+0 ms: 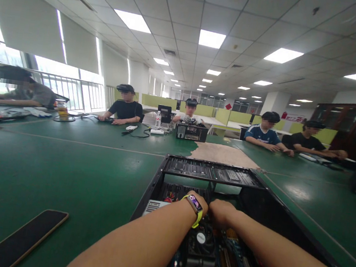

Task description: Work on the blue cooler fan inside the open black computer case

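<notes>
Reaching side by side into an open computer case [212, 173], the left hand [200, 202] and the right hand [222, 211] are working deep at the twelve o'clock end of the motherboard [213, 265], just past the CPU cooler fan [201, 241]. Both hands are curling downward behind their own wrists, so the fingers are hiding from view; I cannot tell how far they are opening or whether they are gripping anything. The case is lying flat on the green table [62, 166] with its side panel off, which judging by the layout is giving the arms straight access from above. A yellow-strapped fitness band [195, 205] is sitting on the left wrist, its screen glowing, though nothing on it is readable. A round sticker on the fan hub is showing, too small to read. At eight o'clock a dark phone [22, 240] is lying face down near the table edge. Other people are sitting around the table from ten to two o'clock, one behind a second computer case [191, 132].
</notes>
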